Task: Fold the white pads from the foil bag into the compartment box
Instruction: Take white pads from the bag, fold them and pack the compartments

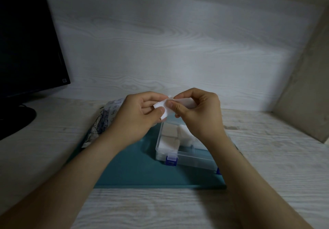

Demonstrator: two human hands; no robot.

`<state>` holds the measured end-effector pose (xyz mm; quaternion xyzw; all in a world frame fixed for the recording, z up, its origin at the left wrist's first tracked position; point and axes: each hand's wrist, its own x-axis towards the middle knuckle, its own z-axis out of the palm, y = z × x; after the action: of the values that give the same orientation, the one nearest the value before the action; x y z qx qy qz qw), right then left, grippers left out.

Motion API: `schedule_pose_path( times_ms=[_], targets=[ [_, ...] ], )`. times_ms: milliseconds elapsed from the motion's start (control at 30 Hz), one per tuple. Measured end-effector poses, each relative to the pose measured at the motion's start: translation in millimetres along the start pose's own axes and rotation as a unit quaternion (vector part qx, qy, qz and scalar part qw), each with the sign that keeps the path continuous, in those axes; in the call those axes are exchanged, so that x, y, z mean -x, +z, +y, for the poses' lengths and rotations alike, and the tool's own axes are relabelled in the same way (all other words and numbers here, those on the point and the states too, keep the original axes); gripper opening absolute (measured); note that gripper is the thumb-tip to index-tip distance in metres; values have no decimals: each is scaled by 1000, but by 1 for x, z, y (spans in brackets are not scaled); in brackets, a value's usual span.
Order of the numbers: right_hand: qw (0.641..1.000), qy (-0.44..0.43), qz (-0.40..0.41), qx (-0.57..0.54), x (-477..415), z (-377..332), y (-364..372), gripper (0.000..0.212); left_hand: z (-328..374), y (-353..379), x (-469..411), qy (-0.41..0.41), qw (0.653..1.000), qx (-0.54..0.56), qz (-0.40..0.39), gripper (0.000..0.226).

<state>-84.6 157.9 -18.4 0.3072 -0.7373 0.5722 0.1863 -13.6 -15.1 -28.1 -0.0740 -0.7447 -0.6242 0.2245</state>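
Pinching the pad [166,115] from both sides, the hands meet in the air just above the far edge of the box [193,161]. The left hand [137,114] clamps thumb and fingers on the pad's left corner. The right hand [197,114] grips its top edge right alongside, thumbs nearly touching. The pad is bent between them, partly creased. Down below, the clear box sits on a teal mat [135,171], with a blue latch [171,160] on its near wall. Folded pads [169,142] lie in its left compartments and one further back. The bag [106,118] lies at the mat's far left corner, partly behind the left wrist. A dark monitor [26,41] stands far left on the pale desk [160,209].
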Motion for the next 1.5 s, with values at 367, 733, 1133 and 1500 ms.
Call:
schedule_pose_path(
  times_ms=[367,733,1133,1500],
  targets=[
    [994,54,-39,-89,-5,6,-2,20,-2,-5,0,30,995,-59,77,30],
    [990,59,-84,-94,-2,-1,-4,13,-4,-3,-2,9,999,-23,36,25],
    [995,64,-31,-70,-2,1,-3,18,4,-1,0,1,1000,16,-2,34],
    [997,49,-20,-58,-3,4,2,11,1,-1,1,24,997,-15,65,31]
  ],
)
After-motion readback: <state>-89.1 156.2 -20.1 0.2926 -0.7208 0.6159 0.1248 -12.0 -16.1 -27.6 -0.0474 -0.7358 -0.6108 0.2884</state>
